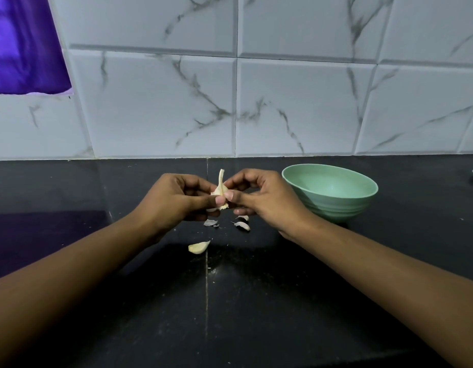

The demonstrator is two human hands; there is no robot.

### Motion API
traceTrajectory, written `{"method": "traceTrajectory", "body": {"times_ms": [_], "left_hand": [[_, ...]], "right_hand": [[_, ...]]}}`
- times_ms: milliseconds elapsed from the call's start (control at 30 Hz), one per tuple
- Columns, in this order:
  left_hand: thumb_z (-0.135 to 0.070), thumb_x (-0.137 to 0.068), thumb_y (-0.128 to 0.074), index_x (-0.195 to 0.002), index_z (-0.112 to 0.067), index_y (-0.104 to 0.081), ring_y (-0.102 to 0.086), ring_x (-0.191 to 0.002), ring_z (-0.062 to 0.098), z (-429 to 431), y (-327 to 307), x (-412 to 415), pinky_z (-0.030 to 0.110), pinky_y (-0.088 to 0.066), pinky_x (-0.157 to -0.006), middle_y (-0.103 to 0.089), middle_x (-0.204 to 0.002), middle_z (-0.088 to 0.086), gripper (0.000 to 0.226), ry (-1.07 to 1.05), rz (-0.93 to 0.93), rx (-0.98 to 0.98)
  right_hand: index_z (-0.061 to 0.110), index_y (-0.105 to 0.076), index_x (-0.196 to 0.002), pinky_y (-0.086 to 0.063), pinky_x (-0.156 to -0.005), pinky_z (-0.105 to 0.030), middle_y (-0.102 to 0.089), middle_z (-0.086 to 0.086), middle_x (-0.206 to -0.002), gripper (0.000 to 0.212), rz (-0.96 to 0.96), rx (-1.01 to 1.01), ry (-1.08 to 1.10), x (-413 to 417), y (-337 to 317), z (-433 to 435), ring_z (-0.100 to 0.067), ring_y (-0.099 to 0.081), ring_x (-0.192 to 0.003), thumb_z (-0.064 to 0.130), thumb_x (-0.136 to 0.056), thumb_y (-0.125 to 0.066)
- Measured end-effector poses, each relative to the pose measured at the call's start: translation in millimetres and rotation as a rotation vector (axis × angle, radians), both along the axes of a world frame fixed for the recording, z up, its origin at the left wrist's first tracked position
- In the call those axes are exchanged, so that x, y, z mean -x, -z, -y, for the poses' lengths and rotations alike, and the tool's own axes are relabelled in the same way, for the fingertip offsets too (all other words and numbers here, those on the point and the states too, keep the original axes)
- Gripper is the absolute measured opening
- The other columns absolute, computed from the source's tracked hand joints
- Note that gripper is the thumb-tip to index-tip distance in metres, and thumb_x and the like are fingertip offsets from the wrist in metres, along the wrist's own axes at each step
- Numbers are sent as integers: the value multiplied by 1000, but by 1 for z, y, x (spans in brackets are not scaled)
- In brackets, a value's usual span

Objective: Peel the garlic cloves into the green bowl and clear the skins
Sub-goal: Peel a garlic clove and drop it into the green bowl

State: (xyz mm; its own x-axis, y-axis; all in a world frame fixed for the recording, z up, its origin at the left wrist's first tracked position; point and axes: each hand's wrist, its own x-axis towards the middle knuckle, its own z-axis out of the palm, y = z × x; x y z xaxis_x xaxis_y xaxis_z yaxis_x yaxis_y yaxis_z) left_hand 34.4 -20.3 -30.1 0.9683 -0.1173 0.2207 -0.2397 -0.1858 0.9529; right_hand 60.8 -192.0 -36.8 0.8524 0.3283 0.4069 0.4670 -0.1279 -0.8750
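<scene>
You're mid-peel. Both hands are together above the black polished stone countertop [256, 301]. Your left hand [177, 200] and right hand [267, 201] each pinch the same pale garlic piece with a papery stem tip [221, 188] between thumb and fingertips. The piece is off the counter, stem up, near the pale green ribbed bowl [336, 208] and to its left.

The bowl looks empty, with no clove visible inside. My read is that nothing peeled has landed yet, so the task is early.

On the counter below your hands:
- a cream loose clove [199, 247], nearest you
- a greyish skin flake [211, 223]
- a purple-tinged piece [242, 226] with a smaller bit [243, 217] just behind it; can't tell clove from husk on those two

Next move, as I judge it: split the skin with your thumbnails, take the bare clove in the right hand, carry it right and drop it in the bowl. Let the skin fall beside the other flakes so clearing up is one pile. Thin skin may cling to fingers, so don't let it ride into the bowl.
</scene>
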Motion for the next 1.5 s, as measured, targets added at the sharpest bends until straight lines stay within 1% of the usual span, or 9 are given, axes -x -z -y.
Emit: {"method": "traceTrajectory", "body": {"times_ms": [333,467,633,800,967,1200,1300,1400,1500], "left_hand": [[-21,-60,-78,-86,-8,-71,-71,-67,12,5,-1,4,19,-56,-60,-74,-74,9,31,-1,-16,-26],[-11,-68,-78,-81,-8,-72,-69,-63,8,5,0,2,16,-53,-57,-73,-69,5,15,-27,-51,-15],[-7,-71,-74,-78,-8,-73,-70,-65,11,9,2,2,16,-54,-59,-74,-72,9,7,-47,-58,82],[-19,-58,-74,-75,-9,-74,-69,-63,11,11,3,4,16,-54,-58,-73,-72,10,20,-16,-73,123],[-21,-57,-74,-81,-7,-75,-70,-68,13,11,3,4,18,-55,-62,-74,-80,15,27,-6,-65,119],[-25,-54,-75,-78,-10,-75,-71,-70,15,13,4,7,21,-55,-66,-74,-80,15,29,-25,-48,129],[-22,-57,-74,-78,-10,-75,-71,-69,14,14,5,7,21,-56,-66,-74,-77,13,24,-30,-66,131],[-6,-73,-70,-77,-9,-72,-70,-64,10,16,6,5,17,-54,-60,-74,-71,9,5,-49,-84,169],[-2,-83,-63,-80,-7,-71,-70,-64,8,16,4,4,14,-53,-56,-74,-70,6,10,-51,-86,202]], "right_hand": [[22,-64,-73,-60,-68,-42,-69,-2,-77,15,159,87,44,-1,0,3,-18,-68,-63,12,-82,-71],[21,-62,-71,-59,-70,-44,-70,-3,-74,18,132,88,50,-2,4,0,-20,-69,-63,12,-82,-71],[18,-64,-71,-59,-65,-34,-70,-5,-73,15,165,29,80,1,4,0,-15,-68,-60,10,-82,-72],[15,-66,-66,-59,-61,-32,-72,-8,-73,17,143,-43,103,2,5,1,-24,-70,-64,7,-78,-75],[15,-63,-64,-55,-56,-23,-70,-7,-72,22,80,-117,40,5,4,1,-17,-68,-61,2,-78,-73],[6,-63,-66,-54,-55,-22,-66,-12,-70,17,60,-191,48,7,7,-1,-17,-67,-61,0,-79,-72],[5,-62,-66,-56,-56,-25,-65,-11,-68,17,51,-196,59,8,7,-2,-20,-67,-61,-2,-78,-72],[9,-59,-62,-54,-53,-22,-63,-3,-64,24,9,-242,52,9,6,-3,-14,-64,-57,-5,-78,-70],[8,-60,-65,-53,-52,-18,-63,1,-60,21,-56,-297,23,9,3,-3,-8,-62,-53,-5,-80,-67]]}}
